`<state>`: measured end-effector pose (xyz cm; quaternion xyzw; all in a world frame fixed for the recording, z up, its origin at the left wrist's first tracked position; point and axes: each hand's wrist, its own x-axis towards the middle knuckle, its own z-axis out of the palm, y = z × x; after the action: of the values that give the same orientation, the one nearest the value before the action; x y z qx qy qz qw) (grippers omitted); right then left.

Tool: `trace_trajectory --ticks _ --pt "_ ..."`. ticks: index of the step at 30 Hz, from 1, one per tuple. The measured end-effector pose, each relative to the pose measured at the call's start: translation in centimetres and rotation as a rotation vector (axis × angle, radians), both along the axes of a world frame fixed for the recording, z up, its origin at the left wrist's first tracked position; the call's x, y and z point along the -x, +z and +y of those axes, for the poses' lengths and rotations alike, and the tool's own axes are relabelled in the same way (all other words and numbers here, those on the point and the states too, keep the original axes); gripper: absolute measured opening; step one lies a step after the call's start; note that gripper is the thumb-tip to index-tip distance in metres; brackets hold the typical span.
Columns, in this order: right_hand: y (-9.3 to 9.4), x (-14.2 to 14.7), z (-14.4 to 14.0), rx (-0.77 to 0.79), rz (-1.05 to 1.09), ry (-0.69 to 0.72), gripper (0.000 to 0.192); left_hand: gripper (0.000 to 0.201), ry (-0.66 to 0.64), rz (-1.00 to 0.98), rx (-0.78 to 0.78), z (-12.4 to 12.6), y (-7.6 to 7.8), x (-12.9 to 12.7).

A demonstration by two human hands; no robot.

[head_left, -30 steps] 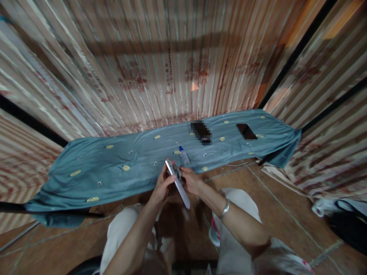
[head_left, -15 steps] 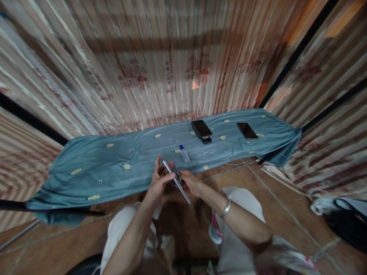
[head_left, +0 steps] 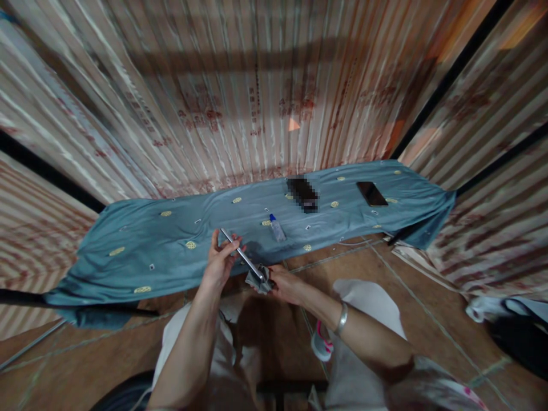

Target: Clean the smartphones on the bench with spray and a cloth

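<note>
My left hand (head_left: 220, 260) grips a thin, flat device, seen edge-on, that looks like a smartphone (head_left: 240, 251). Thumb and fingers clasp it near its upper left end. A crumpled grey cloth (head_left: 256, 282) is bunched in my right hand (head_left: 283, 283), and it wraps around the phone's lower right end. The phone's faces are mostly hidden from this angle. Just beyond my hands, a small clear bottle with a blue cap (head_left: 277, 229) lies on the blue-green tablecloth (head_left: 171, 260).
Farther back on the cloth is a dark, pixelated object (head_left: 303, 194). To its right lies another smartphone (head_left: 371, 194), its dark face up. A patterned curtain (head_left: 205, 103) rises behind the table, with black poles (head_left: 449, 80) at the sides. My knees are below the table's front edge.
My left hand has shifted left with the phone. The cloth in my right hand has gone from around the phone's middle to its lower right end.
</note>
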<state>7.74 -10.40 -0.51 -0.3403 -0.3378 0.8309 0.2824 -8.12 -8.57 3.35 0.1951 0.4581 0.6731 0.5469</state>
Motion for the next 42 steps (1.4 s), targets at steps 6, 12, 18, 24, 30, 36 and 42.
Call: trace_trajectory --ticks 6,12,18,24,30,36,42 --pt "-0.6 0.3 -0.6 -0.157 -0.143 0.010 0.035 0.104 0.047 0.118 0.008 0.5 -0.4 -0.4" --pt "-0.9 -0.2 -0.6 -0.311 -0.336 0.015 0.032 0.111 0.114 0.182 0.013 1.1 -1.1 -0.3" --pt "-0.7 -1.3 -0.3 -0.683 -0.467 0.049 0.038 0.109 0.187 0.278 0.013 1.4 -1.7 -0.1" --pt "1.2 -1.8 -1.0 -1.119 -0.677 0.097 0.031 0.108 0.144 0.302 0.045 1.1 -1.9 -0.5" --pt "0.6 -1.4 -0.3 -1.174 -0.717 0.029 0.024 0.102 0.114 0.332 0.040 0.4 -2.3 -1.8" --pt "1.0 -1.3 0.9 -1.142 -0.757 -0.033 0.020 0.104 0.045 0.346 0.049 -0.3 -2.6 -3.5" --pt "1.3 -1.3 1.8 -1.105 -0.791 -0.072 0.021 0.095 -0.026 0.238 0.023 -0.8 -3.0 -4.0"
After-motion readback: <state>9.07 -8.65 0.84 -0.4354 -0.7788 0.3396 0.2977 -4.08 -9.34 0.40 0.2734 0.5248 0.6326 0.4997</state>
